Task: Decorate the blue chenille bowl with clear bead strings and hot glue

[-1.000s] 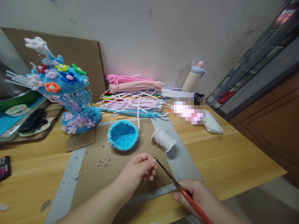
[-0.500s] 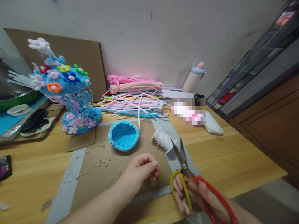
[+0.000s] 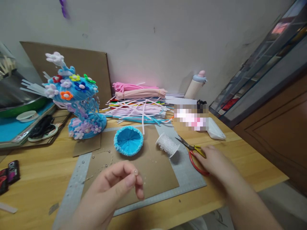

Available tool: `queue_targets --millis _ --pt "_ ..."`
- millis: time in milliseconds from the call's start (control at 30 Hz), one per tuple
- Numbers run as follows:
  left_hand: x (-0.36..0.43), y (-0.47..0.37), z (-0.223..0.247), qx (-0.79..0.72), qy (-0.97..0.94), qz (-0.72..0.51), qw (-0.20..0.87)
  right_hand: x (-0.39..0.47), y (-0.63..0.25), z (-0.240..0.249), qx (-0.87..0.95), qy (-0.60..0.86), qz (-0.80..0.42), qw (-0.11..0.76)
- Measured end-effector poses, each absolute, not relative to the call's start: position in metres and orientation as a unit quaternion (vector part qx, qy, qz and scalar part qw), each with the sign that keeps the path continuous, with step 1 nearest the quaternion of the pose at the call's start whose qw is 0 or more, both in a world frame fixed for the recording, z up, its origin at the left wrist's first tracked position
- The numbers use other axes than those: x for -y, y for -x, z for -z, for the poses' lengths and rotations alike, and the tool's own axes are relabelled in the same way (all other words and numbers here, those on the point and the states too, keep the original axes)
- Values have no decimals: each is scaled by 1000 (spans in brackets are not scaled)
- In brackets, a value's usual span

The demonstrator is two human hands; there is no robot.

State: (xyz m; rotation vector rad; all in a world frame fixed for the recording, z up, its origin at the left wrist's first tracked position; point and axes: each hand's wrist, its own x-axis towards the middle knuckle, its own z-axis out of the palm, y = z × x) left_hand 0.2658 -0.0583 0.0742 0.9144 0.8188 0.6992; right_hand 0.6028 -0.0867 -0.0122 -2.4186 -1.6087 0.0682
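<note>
Over the cardboard sheet, my left hand (image 3: pixel 117 185) pinches a tiny clear bead between thumb and index finger. My right hand (image 3: pixel 213 159) is at the red and yellow scissors (image 3: pixel 192 147), its fingers around the handles; the scissors lie at the right edge of the grey mat, blades pointing left. Between the hands and farther back is a spool of clear beads (image 3: pixel 167 145). A blue fuzzy bowl (image 3: pixel 128 141) sits on the cardboard (image 3: pixel 158 175). Part of a beaded string (image 3: pixel 105 166) lies left of it, partly behind my left hand.
A blue flower-covered sculpture (image 3: pixel 83 92) stands at the back left. Bundles of pipe cleaners (image 3: pixel 139 108) lie by the wall, with a bottle (image 3: pixel 194 86) to their right. A white packet (image 3: pixel 216 128) is at the right. Black packs (image 3: pixel 13 172) lie at the far left.
My right hand has moved up and right, lowering the scissors to the table; their blades are closer together. My left hand has moved left and nearer the camera. The view has shifted slightly.
</note>
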Motion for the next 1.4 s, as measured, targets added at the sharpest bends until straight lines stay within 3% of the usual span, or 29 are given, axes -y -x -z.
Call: queue_targets --millis 133,267,467,567,667,800,967,1167,1233,1300,1367,1400 --pt "70 -251 -70 -412 -404 -331 747 72 -563 -5 593 784 -45 177" --pt "79 -250 -66 -436 -370 -362 736 45 -528 -5 604 718 -195 287" --pt "84 -242 -60 -447 -372 -352 733 43 -516 -7 548 666 -335 378" --pt "75 -252 -49 -443 -426 -323 720 64 -499 -15 411 467 -584 521" --pt "57 -280 -35 -436 -507 -239 704 79 -481 -23 273 308 -690 595" --pt "29 -312 -23 -457 -566 -257 637 83 -479 -29 228 315 -674 628" --pt "24 -305 -29 -471 -605 -330 552 83 -484 -27 275 444 -594 612" --pt "44 -306 -50 -341 -408 -421 734 80 -451 -56 556 575 -407 441" --pt "43 -304 -57 -354 -327 -471 739 78 -445 -71 650 523 -385 395" --pt "37 -293 -63 -394 -269 -519 709 73 -449 -78 688 498 -328 414" --pt "31 -273 -67 -421 -233 -539 691 65 -459 -72 691 540 -236 418" --pt "28 -261 -67 -430 -221 -539 690 61 -465 -64 696 580 -198 374"
